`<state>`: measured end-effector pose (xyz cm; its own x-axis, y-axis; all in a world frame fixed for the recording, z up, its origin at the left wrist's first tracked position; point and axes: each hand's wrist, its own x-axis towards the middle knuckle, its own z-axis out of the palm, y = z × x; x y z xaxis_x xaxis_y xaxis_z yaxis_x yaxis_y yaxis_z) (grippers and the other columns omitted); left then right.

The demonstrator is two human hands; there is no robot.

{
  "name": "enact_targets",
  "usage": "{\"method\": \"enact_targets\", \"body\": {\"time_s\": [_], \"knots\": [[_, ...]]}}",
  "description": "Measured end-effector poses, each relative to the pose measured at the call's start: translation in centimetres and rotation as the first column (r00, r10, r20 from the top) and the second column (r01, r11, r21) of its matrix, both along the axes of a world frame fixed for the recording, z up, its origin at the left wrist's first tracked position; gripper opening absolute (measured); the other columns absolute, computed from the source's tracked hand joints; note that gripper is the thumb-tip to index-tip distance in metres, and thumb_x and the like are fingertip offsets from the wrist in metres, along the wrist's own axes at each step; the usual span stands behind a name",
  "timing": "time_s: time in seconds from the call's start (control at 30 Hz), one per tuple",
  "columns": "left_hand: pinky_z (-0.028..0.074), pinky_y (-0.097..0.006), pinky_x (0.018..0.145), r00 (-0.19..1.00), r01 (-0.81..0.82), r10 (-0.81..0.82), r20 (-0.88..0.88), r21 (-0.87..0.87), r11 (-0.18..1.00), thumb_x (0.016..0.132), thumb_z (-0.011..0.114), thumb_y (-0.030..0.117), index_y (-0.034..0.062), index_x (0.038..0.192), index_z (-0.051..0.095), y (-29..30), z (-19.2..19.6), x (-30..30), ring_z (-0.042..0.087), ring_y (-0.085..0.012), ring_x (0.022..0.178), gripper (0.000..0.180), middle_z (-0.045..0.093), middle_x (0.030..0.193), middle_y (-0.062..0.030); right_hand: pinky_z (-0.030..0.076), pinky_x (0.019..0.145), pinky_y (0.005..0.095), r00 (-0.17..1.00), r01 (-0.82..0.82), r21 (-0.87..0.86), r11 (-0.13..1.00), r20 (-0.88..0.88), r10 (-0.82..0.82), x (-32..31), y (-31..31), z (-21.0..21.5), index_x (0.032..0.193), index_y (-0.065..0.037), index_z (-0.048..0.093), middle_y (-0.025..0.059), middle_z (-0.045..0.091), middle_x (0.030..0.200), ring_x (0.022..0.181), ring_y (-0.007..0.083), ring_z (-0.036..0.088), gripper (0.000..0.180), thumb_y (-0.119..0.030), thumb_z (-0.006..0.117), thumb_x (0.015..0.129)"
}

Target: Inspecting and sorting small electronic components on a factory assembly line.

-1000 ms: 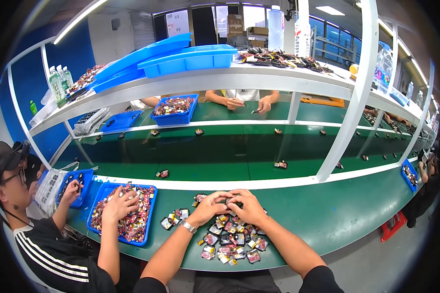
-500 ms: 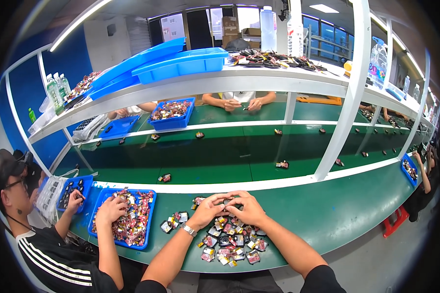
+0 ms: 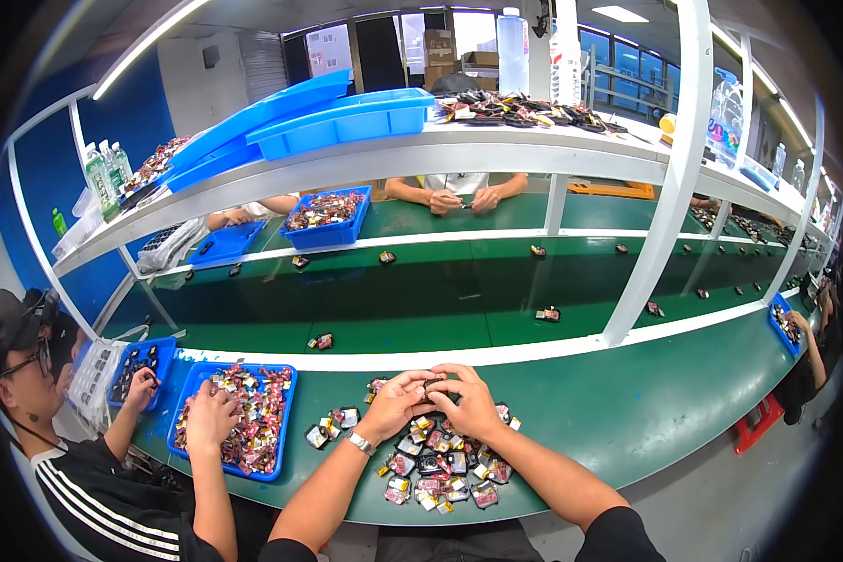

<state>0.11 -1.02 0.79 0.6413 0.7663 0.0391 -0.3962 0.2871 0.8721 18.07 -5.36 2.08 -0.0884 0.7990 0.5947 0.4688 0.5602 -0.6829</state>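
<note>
In the middle of the green bench, my left hand and my right hand meet, fingers curled round a small dark electronic assembly. My fingers cover most of it. Just below them lies a pile of small electronic assemblies with black casings, red-and-white parts and yellow tape. A smaller group of the same assemblies lies beside my left wrist, which wears a metal-banded watch.
A blue tray full of red parts stands left, a co-worker's hand in it. Beyond a white rail, a green conveyor belt carries scattered assemblies. White posts hold up a shelf. Other people sit across and at right.
The assemblies on the belt have shifted slightly to the right. My hands stay together, with the fingers slightly rearranged round the dark piece. The co-worker's hand at the blue tray has moved slightly.
</note>
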Motion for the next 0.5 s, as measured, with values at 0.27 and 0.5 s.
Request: {"method": "enact_targets", "body": {"time_s": [0.27, 0.5], "knots": [[0.052, -0.038, 0.096, 0.998, -0.069, 0.069, -0.001, 0.019, 0.997, 0.097, 0.052, 0.009, 0.0012, 0.121, 0.051, -0.39, 0.05, 0.36, 0.058, -0.0208, 0.115, 0.026, 0.054, 0.131, -0.0138, 0.046, 0.094, 0.0393, 0.999, 0.040, -0.005, 0.999, -0.001, -0.040, -0.59, -0.16, 0.14, 0.093, -0.010, 0.073, 0.0093, 0.062, 0.119, 0.112, 0.0289, 0.055, 0.017, -0.011, 0.071, 0.077], [0.052, -0.036, 0.095, 0.994, -0.112, 0.112, -0.004, 0.052, 0.992, 0.096, 0.054, 0.009, 0.0010, 0.121, 0.051, -0.26, -0.37, 0.49, 0.058, -0.0191, 0.113, 0.027, 0.054, 0.130, -0.0138, 0.041, 0.101, 0.0415, 0.999, -0.001, -0.073, 0.997, -0.039, -0.002, -0.39, 0.41, 0.31, 0.093, -0.008, 0.073, 0.0109, 0.059, 0.126, 0.119, 0.0321, 0.051, 0.017, -0.010, 0.068, 0.077]]}}
